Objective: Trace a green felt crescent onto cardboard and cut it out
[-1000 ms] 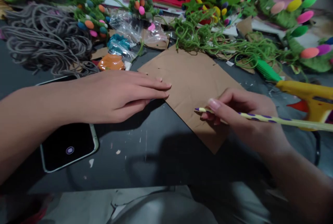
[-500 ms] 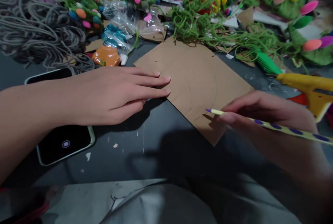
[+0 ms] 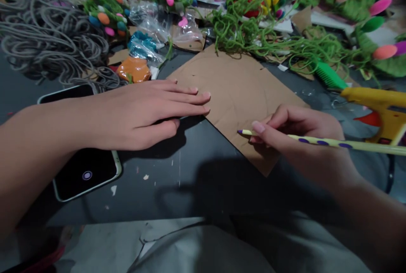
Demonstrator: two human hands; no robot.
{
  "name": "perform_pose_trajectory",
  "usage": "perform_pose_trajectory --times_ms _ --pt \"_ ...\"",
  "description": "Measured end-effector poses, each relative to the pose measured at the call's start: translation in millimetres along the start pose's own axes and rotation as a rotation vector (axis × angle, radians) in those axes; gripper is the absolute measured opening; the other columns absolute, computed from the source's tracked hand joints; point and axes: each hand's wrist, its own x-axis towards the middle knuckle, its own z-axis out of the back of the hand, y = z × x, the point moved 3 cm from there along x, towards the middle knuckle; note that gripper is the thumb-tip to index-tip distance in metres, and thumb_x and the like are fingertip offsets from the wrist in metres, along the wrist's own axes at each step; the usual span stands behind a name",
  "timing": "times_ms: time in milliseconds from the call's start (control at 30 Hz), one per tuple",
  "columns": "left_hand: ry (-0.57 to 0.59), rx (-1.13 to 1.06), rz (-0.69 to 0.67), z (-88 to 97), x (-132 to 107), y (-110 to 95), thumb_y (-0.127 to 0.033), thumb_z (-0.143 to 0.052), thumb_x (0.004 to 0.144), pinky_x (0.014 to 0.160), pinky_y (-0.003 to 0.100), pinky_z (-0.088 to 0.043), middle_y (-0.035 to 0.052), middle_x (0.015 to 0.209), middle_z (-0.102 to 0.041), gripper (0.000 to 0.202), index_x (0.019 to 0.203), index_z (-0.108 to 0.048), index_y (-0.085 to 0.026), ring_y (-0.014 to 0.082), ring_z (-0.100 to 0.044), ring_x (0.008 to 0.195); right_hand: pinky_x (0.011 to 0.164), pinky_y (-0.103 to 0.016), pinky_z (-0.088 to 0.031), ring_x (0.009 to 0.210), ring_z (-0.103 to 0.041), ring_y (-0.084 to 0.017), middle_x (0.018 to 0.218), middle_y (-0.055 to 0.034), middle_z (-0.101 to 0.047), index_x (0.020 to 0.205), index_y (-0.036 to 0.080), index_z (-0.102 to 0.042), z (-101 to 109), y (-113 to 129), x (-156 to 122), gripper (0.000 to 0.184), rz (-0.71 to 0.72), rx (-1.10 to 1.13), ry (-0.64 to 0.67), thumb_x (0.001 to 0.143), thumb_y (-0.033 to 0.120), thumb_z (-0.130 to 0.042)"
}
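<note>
Head view: left hand lies flat & open, palm down, fingers straight and together, holding nothing; fingertips press on the near-left corner of the cardboard, prob. to pin it so it can't slide or turn on the table. Right hand is closed round a pencil in a writing grip, thumb & forefinger pinching close to the tip, the yellow shaft w/ purple dots running off to the right. The purple tip sits on or just above the cardboard's near edge; can't tell which. Heel of that hand rests low by the sheet, which looks like a brace for steady control. The cardboard lies flat, turned like a diamond, btwn the two hands, right in front of the person, its far corner tucked under loose green string. Under the left forearm is a phone, face up, partly covered. Just right of the right hand a yellow glue gun is parked, nozzle clear of the sheet. Farther back: a heap of grey cord at left, an orange packet & clear plastic bags near it, and green wreaths studded w/ coloured egg shapes along the rear, pushed back so the middle stays free.
</note>
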Motion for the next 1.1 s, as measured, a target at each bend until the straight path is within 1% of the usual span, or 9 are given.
perform_pose_trajectory --times_ms 233,367,533,633,767,833,900,1000,1100 --pt "0.024 -0.017 0.018 2.2 0.0 -2.3 -0.029 -0.037 0.110 0.134 0.045 -0.024 -0.0050 0.176 -0.032 0.056 0.165 -0.041 -0.030 0.0214 -0.037 0.161 0.042 -0.025 -0.043 0.053 -0.063 -0.015 0.067 -0.0033 -0.075 0.065 0.024 -0.069 -1.4 -0.5 0.3 0.032 0.041 -0.064 -0.019 0.082 0.044 -0.087" --pt "0.021 -0.024 0.026 1.9 1.4 -2.0 -0.028 -0.037 0.109 0.135 0.043 -0.022 -0.0049 0.175 -0.033 0.056 0.165 -0.042 -0.029 0.0213 -0.038 0.160 0.042 -0.026 -0.041 0.052 -0.061 -0.015 0.065 -0.0030 -0.074 0.062 0.024 -0.068 -3.0 2.7 -1.4 0.035 0.088 -0.086 0.031 0.084 0.045 -0.086" --pt "0.028 -0.026 0.025 1.6 1.8 -2.4 -0.029 -0.039 0.109 0.135 0.045 -0.022 -0.0055 0.176 -0.031 0.057 0.166 -0.041 -0.030 0.0219 -0.036 0.162 0.042 -0.027 -0.042 0.052 -0.063 -0.016 0.065 -0.0033 -0.073 0.063 0.024 -0.068 -2.2 2.3 -3.2 0.038 0.068 -0.085 -0.012 0.084 0.050 -0.086" --pt "0.036 -0.033 0.039 2.2 1.3 -2.9 -0.028 -0.038 0.109 0.136 0.045 -0.021 -0.0057 0.176 -0.031 0.057 0.165 -0.041 -0.030 0.0215 -0.035 0.162 0.043 -0.027 -0.041 0.054 -0.063 -0.016 0.065 -0.0036 -0.072 0.062 0.024 -0.067 -3.9 2.4 -3.9 0.038 0.097 -0.108 0.028 0.085 0.049 -0.084" --pt "0.042 -0.033 0.032 2.5 1.9 -3.6 -0.028 -0.039 0.108 0.135 0.047 -0.023 -0.0030 0.176 -0.032 0.057 0.165 -0.041 -0.029 0.0234 -0.036 0.162 0.043 -0.027 -0.041 0.053 -0.062 -0.016 0.064 -0.0027 -0.072 0.064 0.024 -0.068 -3.1 0.6 -4.2 0.034 0.067 -0.096 -0.015 0.084 0.046 -0.085" --pt "0.044 -0.044 0.035 1.8 2.4 -2.7 -0.029 -0.040 0.107 0.135 0.049 -0.023 -0.0026 0.176 -0.033 0.058 0.165 -0.043 -0.029 0.0247 -0.036 0.162 0.044 -0.028 -0.039 0.053 -0.061 -0.016 0.065 -0.0027 -0.072 0.063 0.025 -0.068 -3.5 1.1 -4.5 0.035 0.080 -0.107 0.003 0.085 0.046 -0.085" --pt "0.043 -0.070 0.048 1.0 2.5 -1.3 -0.032 -0.041 0.106 0.136 0.048 -0.023 -0.0046 0.175 -0.034 0.058 0.164 -0.045 -0.032 0.0257 -0.037 0.161 0.044 -0.028 -0.039 0.054 -0.061 -0.017 0.065 -0.0031 -0.072 0.063 0.025 -0.067 -4.3 2.2 -5.0 0.035 0.096 -0.131 0.039 0.086 0.046 -0.083" --pt "0.023 -0.096 0.051 1.5 2.5 -1.3 -0.034 -0.042 0.105 0.136 0.047 -0.023 -0.0076 0.174 -0.036 0.058 0.163 -0.046 -0.035 0.0267 -0.038 0.161 0.044 -0.028 -0.039 0.053 -0.061 -0.017 0.064 -0.0029 -0.071 0.062 0.025 -0.067 -3.4 2.6 -5.6 0.034 0.069 -0.132 0.006 0.086 0.043 -0.083" --pt "0.037 -0.065 0.051 2.6 2.7 -3.5 -0.030 -0.041 0.105 0.135 0.049 -0.024 -0.0040 0.175 -0.035 0.058 0.164 -0.045 -0.030 0.0270 -0.039 0.160 0.043 -0.028 -0.038 0.052 -0.060 -0.016 0.063 -0.0031 -0.071 0.062 0.024 -0.067 -4.1 3.0 -6.2 0.034 0.076 -0.123 0.013 0.086 0.044 -0.083"
